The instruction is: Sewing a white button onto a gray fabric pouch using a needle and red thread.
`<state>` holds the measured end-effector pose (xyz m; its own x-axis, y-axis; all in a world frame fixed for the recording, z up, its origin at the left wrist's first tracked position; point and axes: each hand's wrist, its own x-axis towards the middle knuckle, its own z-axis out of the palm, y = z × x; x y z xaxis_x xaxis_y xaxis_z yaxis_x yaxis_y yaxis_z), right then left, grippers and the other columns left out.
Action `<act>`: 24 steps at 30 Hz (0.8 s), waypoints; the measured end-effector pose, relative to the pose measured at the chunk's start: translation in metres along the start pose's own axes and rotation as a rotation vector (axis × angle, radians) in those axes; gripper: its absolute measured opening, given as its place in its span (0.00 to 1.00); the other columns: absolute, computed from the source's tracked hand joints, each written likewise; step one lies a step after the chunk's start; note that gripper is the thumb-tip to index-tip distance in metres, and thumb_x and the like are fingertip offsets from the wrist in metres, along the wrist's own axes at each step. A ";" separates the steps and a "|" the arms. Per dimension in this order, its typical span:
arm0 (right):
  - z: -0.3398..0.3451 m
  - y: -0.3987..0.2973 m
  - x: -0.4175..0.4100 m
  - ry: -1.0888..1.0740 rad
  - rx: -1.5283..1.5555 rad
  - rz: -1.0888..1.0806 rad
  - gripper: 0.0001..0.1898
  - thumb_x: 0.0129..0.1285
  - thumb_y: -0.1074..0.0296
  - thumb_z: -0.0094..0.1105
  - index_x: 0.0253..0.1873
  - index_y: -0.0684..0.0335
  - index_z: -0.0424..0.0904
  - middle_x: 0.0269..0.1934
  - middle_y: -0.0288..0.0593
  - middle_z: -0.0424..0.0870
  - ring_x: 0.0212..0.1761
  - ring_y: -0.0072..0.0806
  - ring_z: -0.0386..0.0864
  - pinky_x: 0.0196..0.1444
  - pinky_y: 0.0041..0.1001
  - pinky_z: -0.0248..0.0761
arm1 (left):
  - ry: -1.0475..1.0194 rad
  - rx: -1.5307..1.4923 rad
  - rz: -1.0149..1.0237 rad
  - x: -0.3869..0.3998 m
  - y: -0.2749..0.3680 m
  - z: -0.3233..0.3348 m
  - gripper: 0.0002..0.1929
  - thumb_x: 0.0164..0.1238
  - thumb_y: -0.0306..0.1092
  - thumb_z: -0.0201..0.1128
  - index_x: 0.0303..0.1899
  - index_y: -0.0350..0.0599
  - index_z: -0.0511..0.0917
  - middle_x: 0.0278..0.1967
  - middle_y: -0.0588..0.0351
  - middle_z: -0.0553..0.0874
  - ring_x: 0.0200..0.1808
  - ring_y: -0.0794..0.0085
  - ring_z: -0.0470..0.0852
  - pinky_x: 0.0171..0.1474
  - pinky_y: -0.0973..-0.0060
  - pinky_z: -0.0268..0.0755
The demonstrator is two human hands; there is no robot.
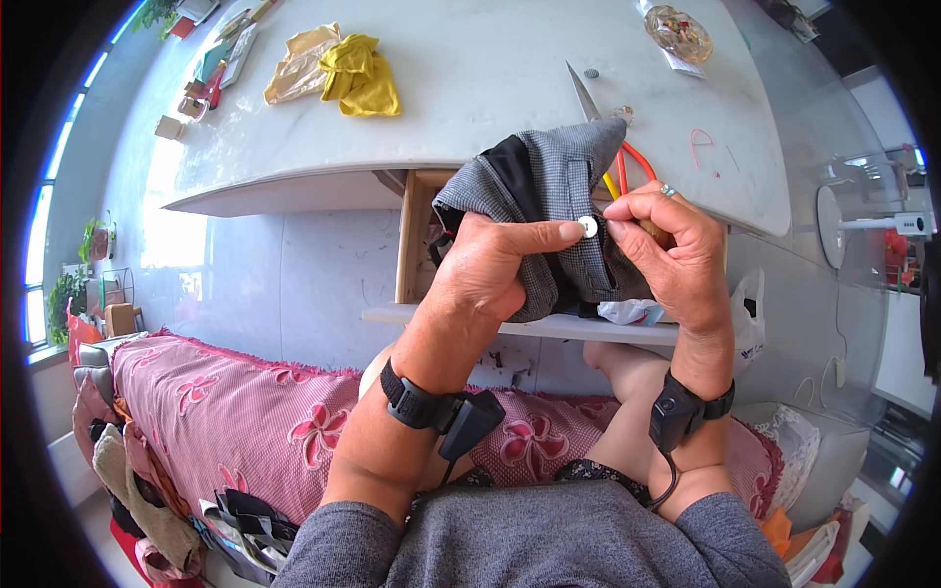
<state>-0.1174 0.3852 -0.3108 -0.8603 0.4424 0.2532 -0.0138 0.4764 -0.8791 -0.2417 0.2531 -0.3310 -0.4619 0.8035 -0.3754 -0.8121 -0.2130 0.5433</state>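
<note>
My left hand grips a grey checked fabric garment with black lining. Its thumb presses beside a white button lying on the garment's buttonhole strip. At the strip's right edge, my right hand has thumb and forefinger brought close together; whether a needle or thread is between them is too small to tell. A brown rounded object shows partly beneath that hand. Behind the garment lie scissors with orange and yellow handles, partly covered by the cloth.
The garment is above an open wooden drawer of the white marble-look table. On the tabletop are yellow cloth, beige cloth, a glass dish of small items, red thread and a grey button. A pink-covered sofa runs below.
</note>
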 end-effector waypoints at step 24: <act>0.003 0.005 0.002 0.040 -0.063 -0.077 0.03 0.65 0.80 0.61 0.42 0.66 0.80 0.33 0.34 0.76 0.35 0.17 0.71 0.39 0.17 0.66 | -0.013 0.000 0.029 0.001 0.000 -0.002 0.18 0.52 0.10 0.65 0.47 0.32 0.79 0.41 0.49 0.86 0.41 0.63 0.86 0.49 0.66 0.81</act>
<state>-0.1204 0.3864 -0.3159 -0.8371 0.4318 0.3360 -0.0459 0.5565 -0.8295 -0.2430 0.2528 -0.3330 -0.4809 0.8039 -0.3499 -0.7983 -0.2364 0.5540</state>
